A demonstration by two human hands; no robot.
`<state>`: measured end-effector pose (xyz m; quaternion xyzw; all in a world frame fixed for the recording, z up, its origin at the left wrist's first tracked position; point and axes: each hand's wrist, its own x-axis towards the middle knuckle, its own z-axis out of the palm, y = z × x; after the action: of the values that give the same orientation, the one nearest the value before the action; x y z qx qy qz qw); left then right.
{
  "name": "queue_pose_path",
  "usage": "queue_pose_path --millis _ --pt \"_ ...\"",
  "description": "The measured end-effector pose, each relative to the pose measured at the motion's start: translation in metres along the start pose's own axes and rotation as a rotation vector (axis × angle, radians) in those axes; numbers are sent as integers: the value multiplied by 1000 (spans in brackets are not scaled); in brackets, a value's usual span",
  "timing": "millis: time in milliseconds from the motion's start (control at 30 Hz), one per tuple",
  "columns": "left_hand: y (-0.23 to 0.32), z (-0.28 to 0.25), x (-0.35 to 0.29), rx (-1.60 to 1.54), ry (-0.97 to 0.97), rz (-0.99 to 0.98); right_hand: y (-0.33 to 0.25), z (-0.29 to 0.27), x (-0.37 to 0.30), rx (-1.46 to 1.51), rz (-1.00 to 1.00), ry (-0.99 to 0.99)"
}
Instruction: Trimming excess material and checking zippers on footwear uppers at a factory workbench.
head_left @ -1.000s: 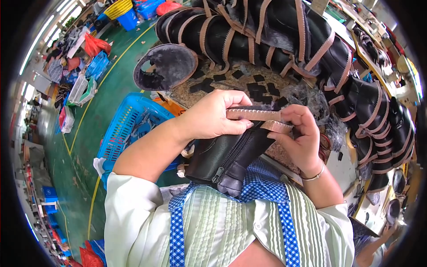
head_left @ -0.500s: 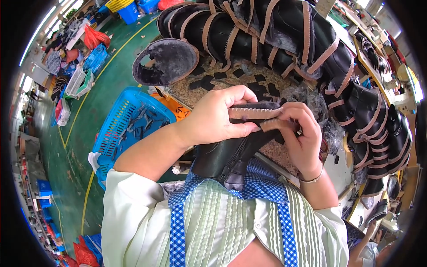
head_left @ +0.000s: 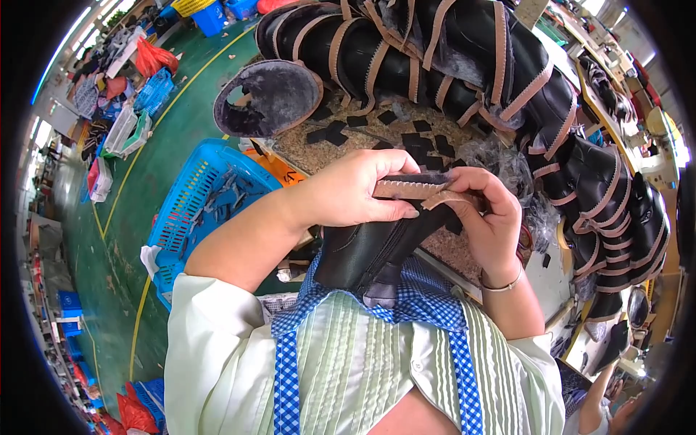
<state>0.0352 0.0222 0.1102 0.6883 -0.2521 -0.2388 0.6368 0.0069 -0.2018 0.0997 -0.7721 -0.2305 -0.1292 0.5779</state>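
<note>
A black boot upper [head_left: 349, 250] with a zip stands on my lap, its edge turned up toward me. Along that edge runs a tan stitched welt strip [head_left: 406, 190], whose loose end [head_left: 444, 199] sticks out by my right fingers. My left hand [head_left: 355, 187] grips the edge between the thumb below and bent fingers above. Closed in a pinch at the strip's loose end is my right hand [head_left: 493, 214], with a thin bracelet on its wrist. Dark fuzzy lining shows between the hands.
Stacked black boot uppers [head_left: 449, 58] with tan strips curve round the far and right side of the speckled bench [head_left: 326, 152]. Black square scraps [head_left: 417, 145] lie on it. A blue basket [head_left: 174, 210] with scraps stands left. Another person's arm [head_left: 596, 399] shows lower right.
The view has shifted slightly. My right hand has turned a little at the strip's loose end, which now points more leftward. At lower right, the other person has moved a dark piece.
</note>
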Motion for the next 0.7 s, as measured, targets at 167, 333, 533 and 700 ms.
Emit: queue_pose_path --millis 167,333,533,700 --pt "-5 -6 7 -65 -138 -48 3 2 2 85 97 -5" --pt "-4 -8 6 52 -139 -82 3 5 3 151 173 34" --pt "-25 -5 -4 167 -24 195 -15 3 12 39 208 -99" --pt "-38 2 -14 418 425 420 -27 -11 26 -63 367 -371"
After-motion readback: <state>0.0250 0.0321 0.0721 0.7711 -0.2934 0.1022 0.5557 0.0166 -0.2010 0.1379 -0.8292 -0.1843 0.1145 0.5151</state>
